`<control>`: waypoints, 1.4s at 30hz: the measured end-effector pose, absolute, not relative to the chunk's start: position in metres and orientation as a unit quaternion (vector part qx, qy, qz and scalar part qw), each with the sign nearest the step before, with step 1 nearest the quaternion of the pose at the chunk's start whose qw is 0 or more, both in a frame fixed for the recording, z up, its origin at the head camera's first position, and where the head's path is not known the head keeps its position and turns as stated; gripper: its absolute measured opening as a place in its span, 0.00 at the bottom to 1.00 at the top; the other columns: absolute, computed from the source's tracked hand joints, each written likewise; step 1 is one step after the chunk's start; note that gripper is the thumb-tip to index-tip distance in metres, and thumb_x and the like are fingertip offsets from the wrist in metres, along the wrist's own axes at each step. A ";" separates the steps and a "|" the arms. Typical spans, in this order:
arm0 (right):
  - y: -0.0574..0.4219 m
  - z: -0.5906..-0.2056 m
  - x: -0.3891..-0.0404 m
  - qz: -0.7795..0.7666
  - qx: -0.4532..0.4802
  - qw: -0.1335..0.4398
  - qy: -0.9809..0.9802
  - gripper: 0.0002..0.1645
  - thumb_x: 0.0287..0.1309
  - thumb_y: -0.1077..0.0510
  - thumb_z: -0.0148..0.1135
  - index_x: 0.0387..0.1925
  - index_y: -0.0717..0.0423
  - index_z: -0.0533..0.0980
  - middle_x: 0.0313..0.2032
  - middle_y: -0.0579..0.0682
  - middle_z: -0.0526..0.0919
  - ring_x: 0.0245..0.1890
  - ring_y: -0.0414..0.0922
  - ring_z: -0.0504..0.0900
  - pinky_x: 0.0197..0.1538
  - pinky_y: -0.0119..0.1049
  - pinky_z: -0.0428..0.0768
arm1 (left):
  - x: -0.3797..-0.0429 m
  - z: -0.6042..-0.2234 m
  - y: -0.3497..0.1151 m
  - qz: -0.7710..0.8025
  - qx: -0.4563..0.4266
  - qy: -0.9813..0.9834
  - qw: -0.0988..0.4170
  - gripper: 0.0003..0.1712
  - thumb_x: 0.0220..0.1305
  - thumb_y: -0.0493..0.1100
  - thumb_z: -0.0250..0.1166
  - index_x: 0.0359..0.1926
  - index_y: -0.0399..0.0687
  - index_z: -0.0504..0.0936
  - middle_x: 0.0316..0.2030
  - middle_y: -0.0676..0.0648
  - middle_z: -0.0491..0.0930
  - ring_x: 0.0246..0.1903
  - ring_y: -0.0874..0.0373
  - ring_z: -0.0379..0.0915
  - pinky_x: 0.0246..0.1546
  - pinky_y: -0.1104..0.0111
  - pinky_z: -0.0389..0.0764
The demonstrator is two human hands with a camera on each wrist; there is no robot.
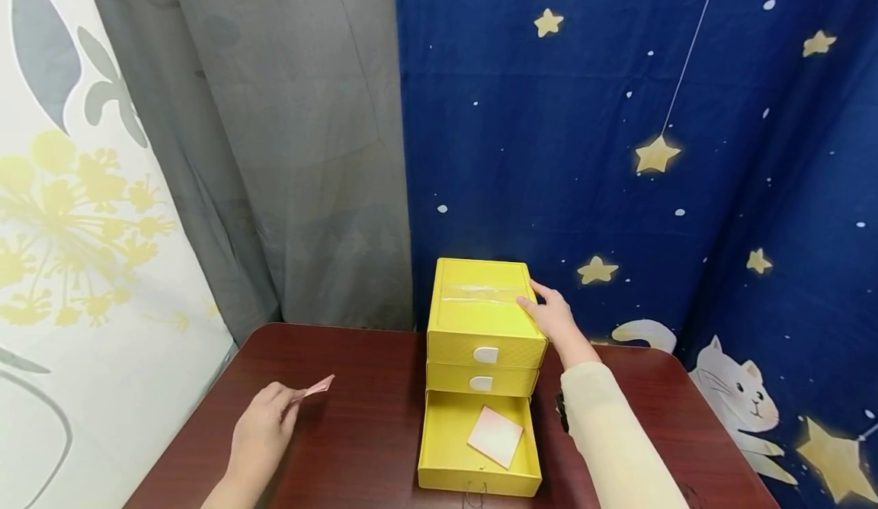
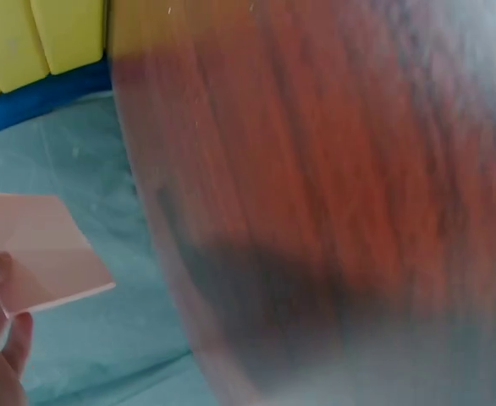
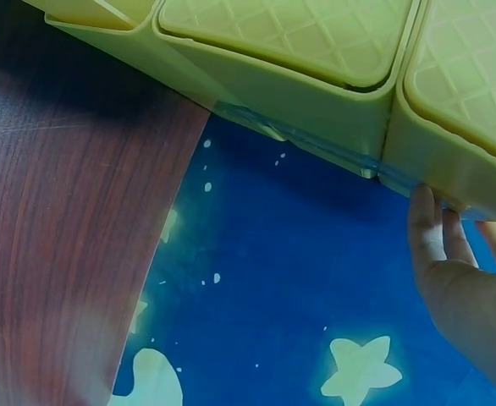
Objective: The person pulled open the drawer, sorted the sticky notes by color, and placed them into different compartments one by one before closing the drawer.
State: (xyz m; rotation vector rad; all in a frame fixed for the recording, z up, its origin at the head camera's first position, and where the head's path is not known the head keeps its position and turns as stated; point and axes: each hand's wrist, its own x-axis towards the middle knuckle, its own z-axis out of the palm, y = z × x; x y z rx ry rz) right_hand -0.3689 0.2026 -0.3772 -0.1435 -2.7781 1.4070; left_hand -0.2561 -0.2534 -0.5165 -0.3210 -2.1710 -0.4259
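Note:
My left hand (image 1: 264,425) pinches a thin pink square of note paper (image 2: 49,245) by one edge, held over the table to the left of a yellow drawer unit (image 1: 483,307). Seen edge-on in the head view, the paper points toward the unit. My right hand (image 1: 552,315) touches the unit's upper right side, thumb on the top edge and fingers against the side wall (image 3: 451,199). The bottom drawer (image 1: 439,433) is pulled out, with a pale pink paper square (image 1: 495,436) lying in it. Above it, two drawers with white handles (image 1: 485,355) are closed.
The unit stands on a dark red-brown wooden table (image 1: 363,410). Clear tape (image 1: 480,293) crosses the unit's top. Behind the table hang a grey curtain (image 1: 322,189) and a blue curtain with stars (image 1: 583,151). A thin looped cord (image 1: 473,494) hangs at the open drawer's front.

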 end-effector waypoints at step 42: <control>0.203 -0.377 -0.369 0.462 -0.049 0.015 -0.885 0.38 0.66 0.46 0.53 0.73 0.48 0.53 0.72 0.63 0.47 0.72 0.62 0.45 0.69 0.60 0.52 | -0.253 -0.514 -0.163 -0.238 -0.346 -0.784 0.458 0.14 0.70 0.45 0.55 0.28 0.53 0.83 0.29 0.56 0.75 0.31 0.64 0.70 0.29 0.75 0.75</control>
